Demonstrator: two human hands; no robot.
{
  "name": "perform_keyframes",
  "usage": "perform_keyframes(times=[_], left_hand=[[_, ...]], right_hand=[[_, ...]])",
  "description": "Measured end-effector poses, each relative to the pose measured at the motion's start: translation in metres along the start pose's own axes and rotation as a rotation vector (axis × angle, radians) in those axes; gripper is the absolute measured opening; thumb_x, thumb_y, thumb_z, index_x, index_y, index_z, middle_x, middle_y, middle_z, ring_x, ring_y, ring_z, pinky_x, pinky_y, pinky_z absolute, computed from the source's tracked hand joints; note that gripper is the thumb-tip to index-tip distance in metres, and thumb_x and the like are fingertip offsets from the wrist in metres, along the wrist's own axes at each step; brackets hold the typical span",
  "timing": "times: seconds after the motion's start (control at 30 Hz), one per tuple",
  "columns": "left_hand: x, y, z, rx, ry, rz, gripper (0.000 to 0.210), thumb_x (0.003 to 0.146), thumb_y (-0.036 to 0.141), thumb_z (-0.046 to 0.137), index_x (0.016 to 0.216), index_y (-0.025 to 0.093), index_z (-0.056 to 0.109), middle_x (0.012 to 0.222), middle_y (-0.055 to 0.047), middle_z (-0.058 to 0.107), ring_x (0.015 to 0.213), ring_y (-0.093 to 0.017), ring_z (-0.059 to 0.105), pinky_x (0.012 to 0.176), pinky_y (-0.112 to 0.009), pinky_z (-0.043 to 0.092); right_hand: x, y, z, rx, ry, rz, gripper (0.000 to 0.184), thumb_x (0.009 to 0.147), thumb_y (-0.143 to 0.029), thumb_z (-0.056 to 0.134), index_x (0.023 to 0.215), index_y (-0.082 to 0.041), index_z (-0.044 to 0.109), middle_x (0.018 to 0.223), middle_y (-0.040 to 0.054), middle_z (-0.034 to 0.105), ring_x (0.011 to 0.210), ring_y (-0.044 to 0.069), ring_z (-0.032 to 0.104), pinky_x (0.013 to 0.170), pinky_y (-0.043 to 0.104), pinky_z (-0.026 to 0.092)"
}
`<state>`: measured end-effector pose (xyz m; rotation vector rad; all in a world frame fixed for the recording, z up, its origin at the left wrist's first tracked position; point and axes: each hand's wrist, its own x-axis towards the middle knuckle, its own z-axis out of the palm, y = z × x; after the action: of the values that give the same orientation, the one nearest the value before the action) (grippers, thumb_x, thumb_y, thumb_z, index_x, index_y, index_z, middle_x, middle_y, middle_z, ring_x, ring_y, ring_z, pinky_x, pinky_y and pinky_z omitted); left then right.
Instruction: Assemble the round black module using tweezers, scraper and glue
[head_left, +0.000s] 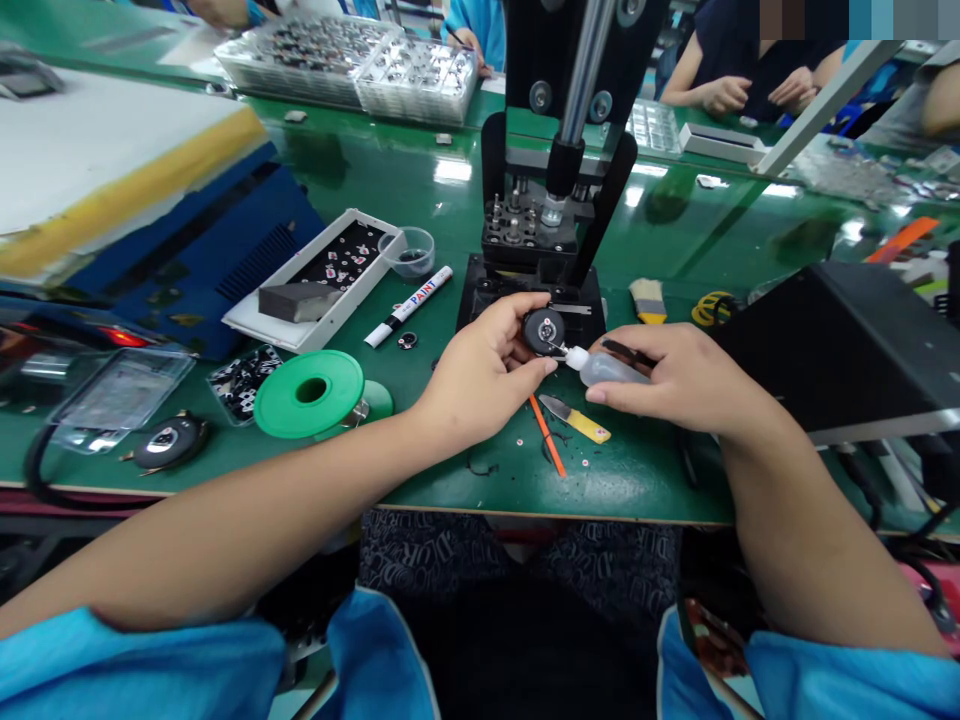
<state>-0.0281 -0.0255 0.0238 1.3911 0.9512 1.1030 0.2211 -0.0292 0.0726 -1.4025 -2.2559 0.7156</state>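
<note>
Between the thumb and fingers of my left hand (pixel 487 365) is a small round black part (pixel 544 331) with a metallic centre, its face turned up. My right hand (pixel 675 378) is closed around a translucent squeeze bottle (pixel 611 370) with a white cap. The bottle's thin nozzle points left and reaches the face of the round part; whether it touches, I cannot tell. A dark slender tool, perhaps tweezers (pixel 626 352), also sits in my right hand. Below the hands, a yellow-handled blade (pixel 577 418) and an orange stick (pixel 547 435) lie on the green bench.
A black press (pixel 551 215) stands right behind my hands. To the left are a paint marker (pixel 409 307), a white tray (pixel 251 318), a clear cup (pixel 411 255) and a green spool (pixel 307 395). A brush (pixel 647 300) and a black box (pixel 840 340) are at right. Co-workers sit opposite.
</note>
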Motion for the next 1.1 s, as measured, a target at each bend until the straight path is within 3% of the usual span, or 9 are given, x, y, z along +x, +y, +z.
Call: perform_keyframes(times=[0.73,1.1], left_hand=[[0.0017,0.0018,0.0,-0.123,-0.044,-0.09,0.067,0.084,0.006,0.082,0.147,0.015,0.06,0.117,-0.005,0.079,0.089,-0.012,0.07,0.092,-0.031,0.06],[0.0001,0.0007,0.0009,0.022,-0.11,-0.073,0.066,0.089,0.009,0.078,0.152,0.013,0.06,0.115,-0.006,0.077,0.086,-0.014,0.068,0.086,-0.032,0.061]], right_hand=[[0.0006,-0.0025,0.0003,0.022,0.048,0.068,0.034,0.082,-0.053,0.085,0.097,-0.022,0.083,0.083,0.0014,0.076,0.073,0.019,0.063,0.071,0.033,0.044],[-0.0005,-0.0038,0.0016,0.012,0.011,0.035,0.029,0.085,-0.049,0.084,0.094,-0.022,0.082,0.081,-0.0009,0.075,0.072,0.017,0.062,0.068,0.032,0.041]])
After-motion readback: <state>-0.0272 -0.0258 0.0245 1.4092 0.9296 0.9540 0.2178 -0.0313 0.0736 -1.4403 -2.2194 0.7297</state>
